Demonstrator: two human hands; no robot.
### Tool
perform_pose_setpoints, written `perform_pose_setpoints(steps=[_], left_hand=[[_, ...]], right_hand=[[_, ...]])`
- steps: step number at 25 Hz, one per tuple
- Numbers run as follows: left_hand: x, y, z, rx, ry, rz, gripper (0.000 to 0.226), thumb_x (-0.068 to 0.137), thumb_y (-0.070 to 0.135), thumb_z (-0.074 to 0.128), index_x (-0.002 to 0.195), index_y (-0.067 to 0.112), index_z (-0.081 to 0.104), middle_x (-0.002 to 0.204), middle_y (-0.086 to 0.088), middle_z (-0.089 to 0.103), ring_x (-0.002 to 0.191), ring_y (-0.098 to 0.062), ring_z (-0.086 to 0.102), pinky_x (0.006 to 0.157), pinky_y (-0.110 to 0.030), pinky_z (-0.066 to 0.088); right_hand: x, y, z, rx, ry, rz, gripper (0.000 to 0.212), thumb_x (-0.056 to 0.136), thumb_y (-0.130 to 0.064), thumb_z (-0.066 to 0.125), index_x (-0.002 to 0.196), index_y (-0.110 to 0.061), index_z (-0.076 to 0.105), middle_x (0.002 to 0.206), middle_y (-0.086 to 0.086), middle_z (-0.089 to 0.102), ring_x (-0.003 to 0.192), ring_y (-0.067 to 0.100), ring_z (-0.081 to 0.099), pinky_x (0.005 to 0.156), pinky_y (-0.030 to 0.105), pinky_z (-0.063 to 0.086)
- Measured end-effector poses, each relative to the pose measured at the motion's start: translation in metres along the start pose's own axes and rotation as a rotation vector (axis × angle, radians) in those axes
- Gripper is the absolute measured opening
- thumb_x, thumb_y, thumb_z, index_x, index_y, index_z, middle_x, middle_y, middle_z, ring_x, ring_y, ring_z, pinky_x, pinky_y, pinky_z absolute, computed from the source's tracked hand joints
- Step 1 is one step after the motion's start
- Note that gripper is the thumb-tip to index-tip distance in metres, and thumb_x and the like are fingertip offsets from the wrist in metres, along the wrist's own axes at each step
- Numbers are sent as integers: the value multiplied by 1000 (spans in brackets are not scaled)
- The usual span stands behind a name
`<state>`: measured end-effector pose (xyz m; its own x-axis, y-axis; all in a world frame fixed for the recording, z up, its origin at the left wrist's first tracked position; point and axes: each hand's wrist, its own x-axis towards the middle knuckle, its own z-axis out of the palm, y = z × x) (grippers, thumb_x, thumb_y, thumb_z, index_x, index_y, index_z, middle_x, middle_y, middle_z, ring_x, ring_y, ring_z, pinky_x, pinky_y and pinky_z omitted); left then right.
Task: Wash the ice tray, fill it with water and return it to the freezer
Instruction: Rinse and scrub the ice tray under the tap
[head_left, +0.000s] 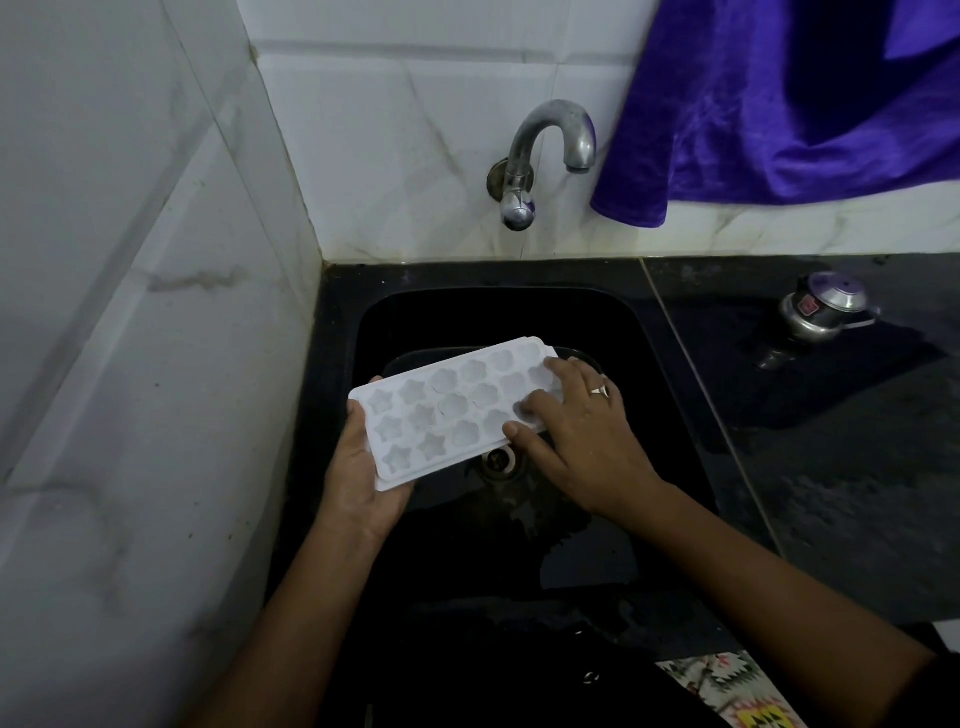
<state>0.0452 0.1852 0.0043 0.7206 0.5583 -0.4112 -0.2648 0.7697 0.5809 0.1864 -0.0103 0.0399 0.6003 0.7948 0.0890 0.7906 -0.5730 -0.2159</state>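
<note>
Ice tray (447, 410): white, cavities facing up, three rows of star and flower shapes. Held in the air over the black sink (649, 364), about mid-basin. The long axis runs diagonally, left end nearer the person, right end farther back.

Left hand (358, 478): grips the tray's left end from below. The palm cups the near corner and the thumb (357, 415) lies along the short edge. The fingers are curled out of sight under the tray.

Right hand (582, 431): laid on top of the right end, with the fingers (535, 410) slightly spread and their tips resting in the cavities. The thumb lies against the near long edge. A ring (598, 391) is on one finger.

Edges and room:
- The near long edge hangs above the drain (498, 460), which shows just under it.
- The left end is close to the basin's left wall, with the tiled side wall (130, 364) rising just beyond it. This is the tight side.
- There is open basin behind the tray, toward the back wall.
- A dark curved rim shows behind the tray's far edge; cannot tell what it is.
- The tap (545, 150) is mounted on the back tiles, its spout above and well apart from the tray's right end.
- A purple cloth (779, 104) hangs right of the tap.
- The dark counter (857, 467) lies right of the basin, and a small metal pot (821, 312) stands on it well apart from the hands.
- The basin floor near the person looks wet.
</note>
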Motion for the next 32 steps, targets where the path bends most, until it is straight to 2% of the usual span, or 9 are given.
perform_pose_setpoints(steps=[3, 7, 10, 14, 17, 20, 24, 29, 32], left_hand=[[3, 3, -3, 6, 4, 20, 42, 107, 50, 41, 132, 26, 64, 136, -10, 69, 119, -29, 70, 94, -51, 59], [0, 2, 0, -9, 25, 16, 47, 107, 47, 40, 102, 29, 83, 126, -10, 74, 110, -28, 75, 95, -51, 59], [-2, 1, 4, 5, 17, 11, 54, 108, 47, 37, 93, 30, 86, 121, -9, 77, 106, -26, 76, 93, -49, 59], [0, 1, 7, -37, 9, 7, 42, 107, 48, 42, 112, 27, 78, 133, -15, 70, 117, -33, 71, 103, -57, 53], [-1, 2, 6, -29, 11, 19, 43, 108, 46, 40, 109, 27, 78, 127, -13, 73, 110, -30, 75, 97, -53, 58], [-3, -4, 4, -11, 26, 2, 40, 107, 48, 40, 124, 26, 69, 134, -14, 70, 117, -31, 71, 102, -56, 53], [-1, 0, 4, -26, 24, 22, 46, 109, 47, 38, 109, 27, 79, 127, -12, 74, 109, -29, 75, 90, -50, 62], [-1, -5, 5, -23, 24, -3, 41, 109, 48, 38, 125, 25, 67, 133, -15, 70, 118, -34, 70, 99, -56, 54], [2, 1, 1, -40, 25, 23, 40, 109, 48, 37, 126, 26, 66, 135, -14, 69, 115, -30, 72, 96, -53, 58]], right_hand=[[-3, -2, 5, -14, -36, -29, 57, 101, -68, 30, 134, -31, 59, 161, 12, 34, 152, 34, 23, 121, 63, 21], [-3, -8, -5, 53, 23, -82, 55, 102, -65, 34, 126, -25, 62, 156, 14, 39, 149, 31, 28, 120, 59, 25], [0, -15, -3, -12, -24, -181, 55, 102, -67, 32, 129, -27, 59, 158, 14, 36, 151, 34, 26, 121, 60, 22], [1, -19, 4, -52, -39, -118, 54, 102, -68, 29, 130, -32, 58, 161, 14, 32, 154, 36, 19, 122, 64, 17], [-5, -18, 10, -71, -54, -175, 60, 101, -70, 28, 137, -30, 54, 162, 14, 31, 154, 36, 19, 122, 63, 16], [2, -19, 6, -46, -62, -115, 57, 101, -70, 28, 126, -31, 62, 161, 14, 33, 154, 35, 19, 123, 62, 14], [-4, -17, 12, -45, -60, -174, 60, 101, -71, 27, 134, -30, 56, 161, 14, 32, 154, 37, 20, 122, 64, 16], [4, -22, 6, -11, -59, -94, 59, 101, -70, 25, 123, -29, 62, 162, 14, 32, 155, 36, 18, 123, 63, 13], [-3, -19, 13, -60, -73, -173, 59, 101, -71, 25, 137, -32, 52, 163, 14, 29, 155, 37, 15, 122, 65, 14]])
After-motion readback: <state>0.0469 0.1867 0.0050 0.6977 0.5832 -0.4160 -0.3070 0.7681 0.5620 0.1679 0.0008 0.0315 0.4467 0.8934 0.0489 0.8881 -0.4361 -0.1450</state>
